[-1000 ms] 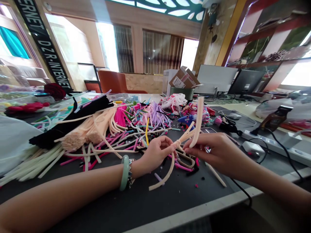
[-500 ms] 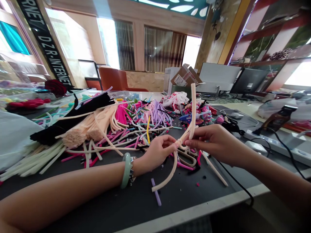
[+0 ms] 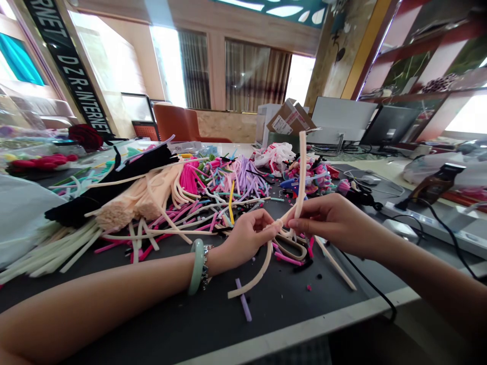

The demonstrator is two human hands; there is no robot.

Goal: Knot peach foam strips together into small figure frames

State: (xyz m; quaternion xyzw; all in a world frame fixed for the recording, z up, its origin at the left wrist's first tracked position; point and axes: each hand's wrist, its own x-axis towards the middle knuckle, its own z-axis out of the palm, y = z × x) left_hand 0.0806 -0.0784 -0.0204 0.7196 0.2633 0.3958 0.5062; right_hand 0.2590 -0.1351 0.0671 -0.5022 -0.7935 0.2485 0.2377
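Head view: left hand pinches twisted cream stems, right hand grips them just beside; a lavender piece lies nearby!

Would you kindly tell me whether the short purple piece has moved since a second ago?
Yes: judged against the table's near edge, the short purple piece now lies closer to it than a second ago.
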